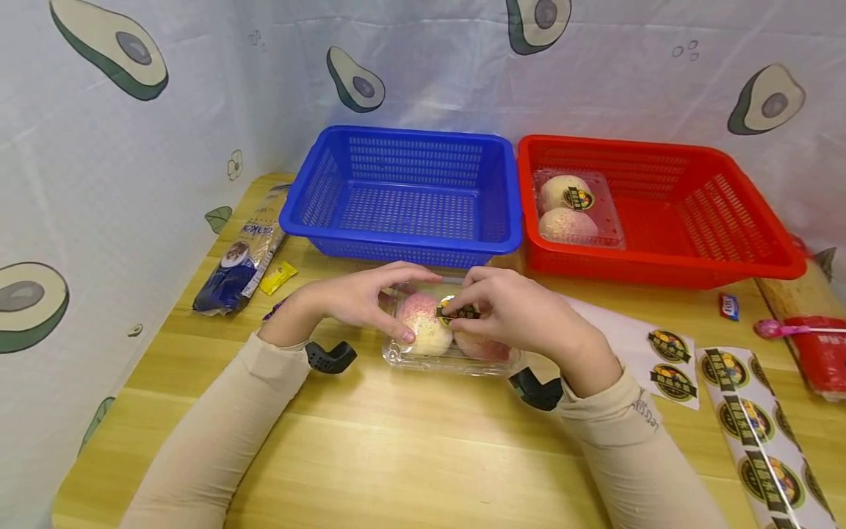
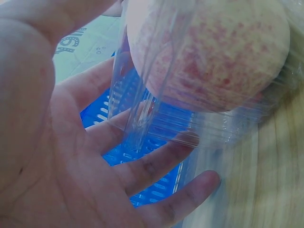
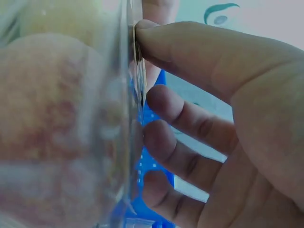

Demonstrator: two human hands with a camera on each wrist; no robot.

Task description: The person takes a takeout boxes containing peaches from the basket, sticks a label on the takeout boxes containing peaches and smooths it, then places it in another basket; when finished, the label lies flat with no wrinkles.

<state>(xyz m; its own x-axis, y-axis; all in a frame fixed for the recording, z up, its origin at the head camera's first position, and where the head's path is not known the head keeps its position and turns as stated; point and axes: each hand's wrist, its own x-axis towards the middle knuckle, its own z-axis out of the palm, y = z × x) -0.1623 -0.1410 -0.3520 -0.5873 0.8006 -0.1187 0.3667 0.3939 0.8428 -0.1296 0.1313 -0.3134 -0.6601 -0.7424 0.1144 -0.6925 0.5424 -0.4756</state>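
Observation:
A clear plastic clamshell box (image 1: pixel 423 361) with two pink-and-cream peaches (image 1: pixel 423 323) lies on the table in front of me. My left hand (image 1: pixel 360 297) holds its left end, thumb over the near part of the lid and index finger along the far edge. In the left wrist view, the other fingers (image 2: pixel 161 161) spread beside the clear wall. A round black-and-gold sticker (image 1: pixel 446 311) is on the lid. My right hand (image 1: pixel 522 308) presses it with thumb and fingertips; the right wrist view shows the thumb (image 3: pixel 156 38) against the sticker, seen edge-on.
Behind stand a blue basket (image 1: pixel 399 246) and a red basket (image 1: pixel 667 264) with another stickered peach box (image 1: pixel 611 209). Sticker sheets (image 1: pixel 753 419) lie at right, near a small blue packet (image 1: pixel 729 307) and a lollipop (image 1: pixel 769 328). A blue snack bag (image 1: pixel 228 283) and yellow packet (image 1: pixel 277 278) lie left.

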